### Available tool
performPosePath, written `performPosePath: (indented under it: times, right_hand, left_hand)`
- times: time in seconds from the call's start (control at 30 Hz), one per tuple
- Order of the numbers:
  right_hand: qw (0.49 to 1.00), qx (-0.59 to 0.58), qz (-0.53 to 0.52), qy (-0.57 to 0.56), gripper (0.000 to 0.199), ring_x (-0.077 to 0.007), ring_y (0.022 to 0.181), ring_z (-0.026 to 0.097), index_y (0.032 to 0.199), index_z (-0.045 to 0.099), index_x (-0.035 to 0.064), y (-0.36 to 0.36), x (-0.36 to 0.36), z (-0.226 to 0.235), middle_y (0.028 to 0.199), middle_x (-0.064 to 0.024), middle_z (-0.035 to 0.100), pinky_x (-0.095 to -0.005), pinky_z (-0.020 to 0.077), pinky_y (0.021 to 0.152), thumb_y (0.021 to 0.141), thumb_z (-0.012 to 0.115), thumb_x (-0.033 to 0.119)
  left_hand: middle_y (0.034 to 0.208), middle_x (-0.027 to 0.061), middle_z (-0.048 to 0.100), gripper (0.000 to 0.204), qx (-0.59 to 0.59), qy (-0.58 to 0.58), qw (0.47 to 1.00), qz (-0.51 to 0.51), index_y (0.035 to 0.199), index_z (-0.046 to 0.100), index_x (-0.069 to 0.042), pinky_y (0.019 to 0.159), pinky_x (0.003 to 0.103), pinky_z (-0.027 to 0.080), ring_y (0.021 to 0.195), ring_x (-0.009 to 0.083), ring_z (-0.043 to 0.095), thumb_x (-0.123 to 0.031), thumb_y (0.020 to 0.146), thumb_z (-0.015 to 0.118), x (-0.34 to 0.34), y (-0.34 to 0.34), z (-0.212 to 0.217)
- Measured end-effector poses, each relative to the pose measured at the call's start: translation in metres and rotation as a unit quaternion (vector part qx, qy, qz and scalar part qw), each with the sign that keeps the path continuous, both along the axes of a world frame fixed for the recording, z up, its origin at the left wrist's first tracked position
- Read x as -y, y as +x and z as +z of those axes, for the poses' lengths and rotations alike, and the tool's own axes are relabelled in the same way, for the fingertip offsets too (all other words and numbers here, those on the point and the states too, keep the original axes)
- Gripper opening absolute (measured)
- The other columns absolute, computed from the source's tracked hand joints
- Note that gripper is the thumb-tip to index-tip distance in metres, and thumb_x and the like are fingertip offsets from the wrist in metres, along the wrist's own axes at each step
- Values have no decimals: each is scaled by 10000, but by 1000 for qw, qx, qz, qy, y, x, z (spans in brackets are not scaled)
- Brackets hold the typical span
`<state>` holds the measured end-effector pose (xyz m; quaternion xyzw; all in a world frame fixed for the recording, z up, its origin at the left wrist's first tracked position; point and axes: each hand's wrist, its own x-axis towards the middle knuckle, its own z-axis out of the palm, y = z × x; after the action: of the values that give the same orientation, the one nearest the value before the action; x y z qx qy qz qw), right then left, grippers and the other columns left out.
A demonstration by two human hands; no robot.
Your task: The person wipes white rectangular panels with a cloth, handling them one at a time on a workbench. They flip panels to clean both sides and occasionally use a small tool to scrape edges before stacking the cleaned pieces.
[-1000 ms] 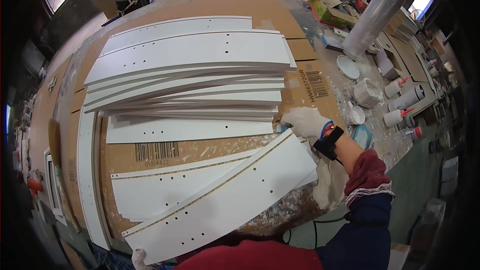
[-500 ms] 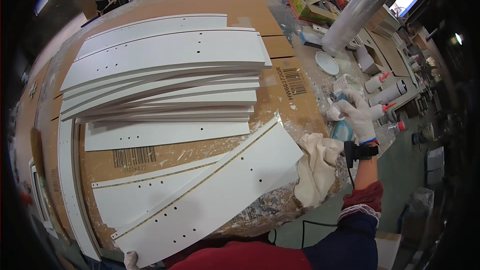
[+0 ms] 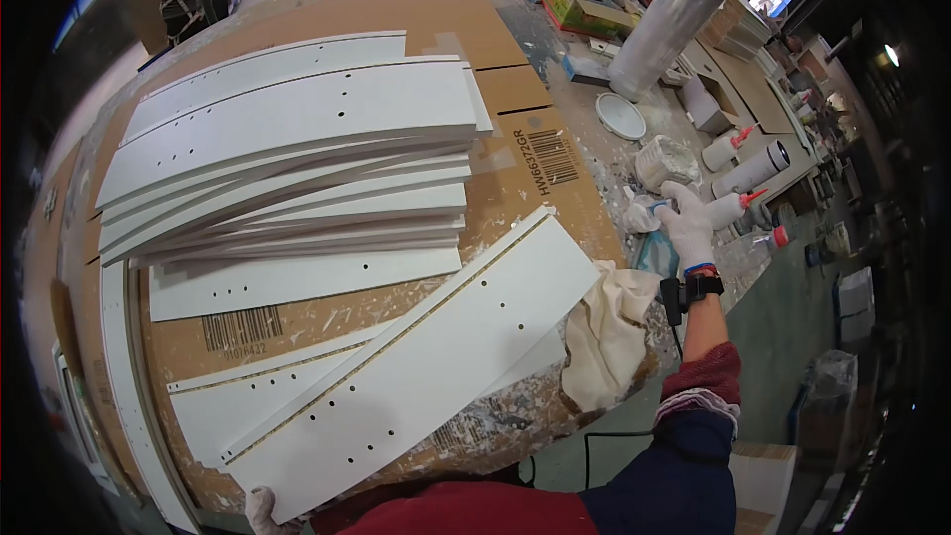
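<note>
A long white board (image 3: pixel 426 347) with drilled holes and a groove along one edge lies slanted across the near side of the table. My left hand (image 3: pixel 262 510), in a white glove, is closed on its near left corner. Another grooved white board (image 3: pixel 267 381) lies partly under it. At the table's right side, my gloved right hand (image 3: pixel 688 233) has its fingers curled beside a small whitish thing (image 3: pixel 642 217); what they hold, if anything, is hidden. Close by are a white-crusted tub (image 3: pixel 665 162) and a blue object (image 3: pixel 656 256), which I cannot make out fully.
A stack of white boards (image 3: pixel 297 114) rests on cardboard (image 3: pixel 436 15) at the left. To the right are a crumpled cloth (image 3: pixel 609 327), a round white lid (image 3: pixel 621 116), red-tipped bottles (image 3: pixel 721 151), a grey-white cylinder (image 3: pixel 750 170) and a tall plastic-wrapped roll (image 3: pixel 679 25).
The view has shifted, moving the stack leftward. My right hand has come back slightly from the white-crusted tub, which now shows more. My left hand stays at the board's corner.
</note>
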<state>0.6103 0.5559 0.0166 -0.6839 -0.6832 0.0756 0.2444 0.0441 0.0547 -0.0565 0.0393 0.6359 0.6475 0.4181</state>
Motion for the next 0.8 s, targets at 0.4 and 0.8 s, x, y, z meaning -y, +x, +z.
performPosePath:
  times: [0.4, 0.8]
  right_hand:
    - [998, 34, -27, -36, 435, -277, 902, 636, 1155, 607, 81, -14, 1, -11, 980, -146, 657, -351, 485, 813, 730, 691, 121]
    - [939, -333, -67, -47, 409, -95, 766, 566, 1191, 575, 23, 2, 15, 6, 929, -7, 620, -241, 475, 671, 797, 686, 36]
  left_hand:
    - [759, 127, 634, 214, 13, -150, 987, 50, 933, 589, -57, 463, 284, 443, 557, 212, 599, -265, 894, 619, -21, 21, 37]
    - [678, 115, 619, 248, 19, -148, 987, 61, 921, 568, -63, 396, 249, 380, 481, 185, 562, -303, 891, 622, -21, 21, 30]
